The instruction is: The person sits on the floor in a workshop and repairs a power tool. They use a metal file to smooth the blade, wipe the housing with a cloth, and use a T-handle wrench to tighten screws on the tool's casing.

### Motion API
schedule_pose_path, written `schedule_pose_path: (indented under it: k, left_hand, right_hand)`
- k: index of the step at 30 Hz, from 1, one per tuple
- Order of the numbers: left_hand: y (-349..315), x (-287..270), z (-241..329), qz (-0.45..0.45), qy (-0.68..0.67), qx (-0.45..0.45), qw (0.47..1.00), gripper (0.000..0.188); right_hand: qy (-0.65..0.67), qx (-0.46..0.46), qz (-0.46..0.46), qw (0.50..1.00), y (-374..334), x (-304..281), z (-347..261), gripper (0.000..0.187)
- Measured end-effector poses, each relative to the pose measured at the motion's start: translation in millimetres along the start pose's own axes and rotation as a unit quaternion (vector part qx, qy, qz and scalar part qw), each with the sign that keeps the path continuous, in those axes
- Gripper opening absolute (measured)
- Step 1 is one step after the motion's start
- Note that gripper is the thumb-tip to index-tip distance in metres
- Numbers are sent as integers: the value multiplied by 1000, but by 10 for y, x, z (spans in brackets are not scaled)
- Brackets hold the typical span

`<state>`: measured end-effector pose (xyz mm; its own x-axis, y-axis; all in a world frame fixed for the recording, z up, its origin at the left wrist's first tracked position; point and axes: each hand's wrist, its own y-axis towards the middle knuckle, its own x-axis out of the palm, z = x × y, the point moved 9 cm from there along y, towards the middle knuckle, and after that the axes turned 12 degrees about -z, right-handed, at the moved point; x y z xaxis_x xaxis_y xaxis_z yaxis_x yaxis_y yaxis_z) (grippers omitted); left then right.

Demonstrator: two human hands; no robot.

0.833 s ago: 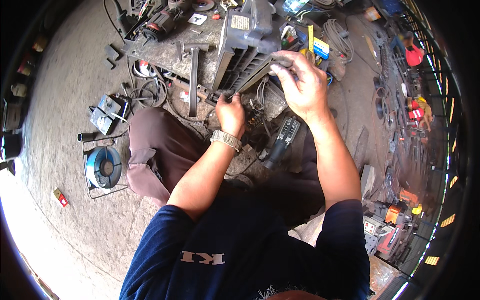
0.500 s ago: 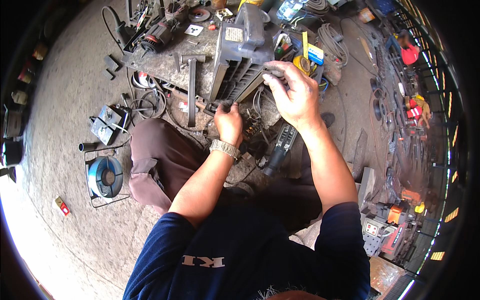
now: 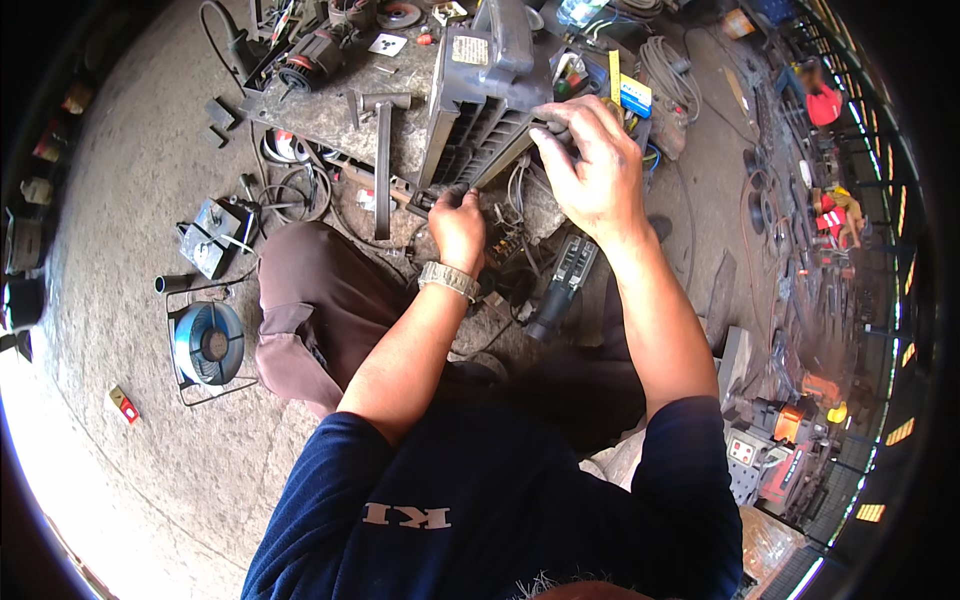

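A dark grey box-like housing [image 3: 462,80] stands tilted before me, with a label on its upper face, a raised handle-like part, and black ribbed slots on the side toward me. My left hand [image 3: 458,230] pinches its lower corner, thumb and fingers together; the fingertips are partly hidden. Higher up, my right hand [image 3: 597,175] is closed on the housing's right-hand corner, its fingers curled over the edge and its thumb on the near side.
Left of the housing is a T-shaped metal bar [image 3: 384,165], with an angle grinder [image 3: 312,55] beyond it. A black power tool [image 3: 563,285] lies below my right hand. A blue fan [image 3: 208,343] stands at left; coiled cable [image 3: 668,75] lies at far right.
The fingers of my right hand have curled a little further round the housing's corner. My left hand stays at the lower corner, and the housing has barely shifted.
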<state>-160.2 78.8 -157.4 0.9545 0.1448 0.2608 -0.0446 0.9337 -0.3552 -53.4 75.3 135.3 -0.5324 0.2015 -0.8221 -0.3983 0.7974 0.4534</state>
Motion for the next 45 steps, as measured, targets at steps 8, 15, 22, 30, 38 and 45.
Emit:
schedule_pose_path:
  k: [8, 15, 22, 30, 38, 45]
  left_hand:
    - [63, -37, -51, 4, 45, 6, 999, 26]
    - [139, -93, -127, -1, 94, 28, 995, 24]
    - [228, -92, -187, -8, 168, 41, 985, 26]
    - [-235, 38, 603, 21, 257, 273, 927, 22]
    - [-299, 137, 933, -14, 197, 361, 911, 13]
    - [-228, 122, 996, -45, 277, 348, 895, 11]
  right_hand:
    - [-14, -20, 1, 1000, 10, 17, 37, 20]
    - [-42, -50, -16, 998, -16, 74, 4, 16]
    - [-40, -50, -16, 998, -32, 74, 8, 16]
    - [-6, -28, 1, 1000, -95, 114, 108, 21]
    - [150, 101, 84, 980, -367, 189, 492, 35]
    - [188, 178, 85, 962, -647, 573, 637, 32]
